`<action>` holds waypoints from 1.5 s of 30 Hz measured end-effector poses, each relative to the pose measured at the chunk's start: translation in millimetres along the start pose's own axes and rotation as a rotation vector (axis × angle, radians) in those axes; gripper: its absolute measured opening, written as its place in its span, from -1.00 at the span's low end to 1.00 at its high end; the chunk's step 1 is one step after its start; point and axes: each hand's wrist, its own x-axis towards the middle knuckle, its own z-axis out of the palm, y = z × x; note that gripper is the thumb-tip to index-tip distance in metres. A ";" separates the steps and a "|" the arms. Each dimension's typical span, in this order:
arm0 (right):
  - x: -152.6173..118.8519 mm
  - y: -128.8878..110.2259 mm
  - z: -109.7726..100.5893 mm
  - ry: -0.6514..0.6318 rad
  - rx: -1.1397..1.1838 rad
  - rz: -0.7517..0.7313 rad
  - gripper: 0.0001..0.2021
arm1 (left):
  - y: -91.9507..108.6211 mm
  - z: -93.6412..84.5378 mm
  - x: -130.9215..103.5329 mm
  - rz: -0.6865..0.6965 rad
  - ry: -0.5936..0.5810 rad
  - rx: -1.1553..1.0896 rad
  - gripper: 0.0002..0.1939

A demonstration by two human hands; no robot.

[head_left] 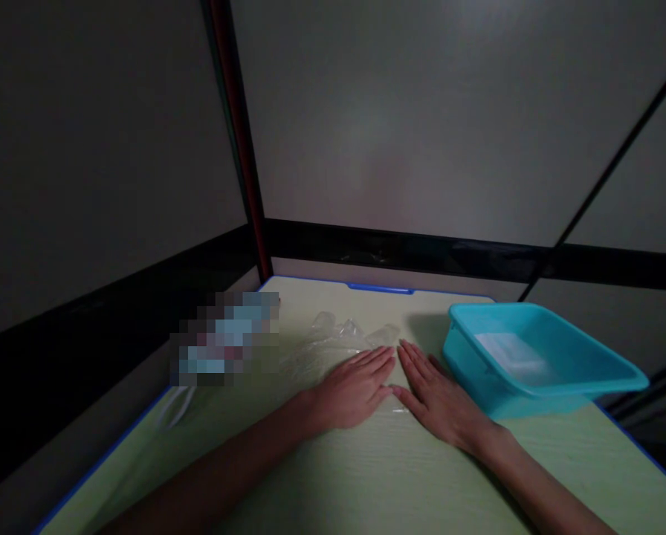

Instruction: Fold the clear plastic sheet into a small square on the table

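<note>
A clear plastic disposable glove (333, 343) lies spread on the light-coloured table, its fingers pointing away from me. My left hand (351, 390) rests flat over the near part of the glove, fingers stretched to the right. My right hand (436, 397) lies flat at the glove's right side, its fingers angled up and left. Both hands' fingertips nearly meet, and the thumbs are close together. Part of the glove is hidden beneath my hands.
A turquoise plastic basin (478, 371) stands on the right of the table (355, 483), with a white item (511, 355) inside. At the left lies a pixelated object (227, 338) with a white loop (174, 407). Grey wall panels (422, 134) rise behind the blue-edged table.
</note>
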 end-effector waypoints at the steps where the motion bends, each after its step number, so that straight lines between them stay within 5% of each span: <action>1: -0.1 -0.4 -0.3 -0.007 -0.003 0.006 -0.34 | -0.8 0.3 -2.0 -0.004 0.006 0.003 -0.53; 15: -1.5 -1.3 -0.5 -0.036 0.000 0.035 -0.29 | -1.3 -8.8 -51.4 -0.264 -0.066 0.027 -0.46; 24: -8.5 -2.4 -10.7 0.046 0.040 0.044 -0.25 | -1.9 -14.0 -54.5 -0.187 -0.134 -0.002 -0.46; 33: -2.9 -9.0 -18.9 0.213 0.271 -0.087 -0.56 | -0.1 -39.2 -63.5 -0.104 -0.190 -0.136 -0.41; 39: 37.5 -11.7 -19.0 0.271 0.530 -0.031 -0.76 | -1.1 -25.2 -41.6 -0.349 0.134 -0.056 -0.54; 45: 98.8 -21.3 -16.5 0.224 0.462 -0.136 -0.71 | -8.2 1.2 -37.6 -0.459 0.090 0.045 -0.44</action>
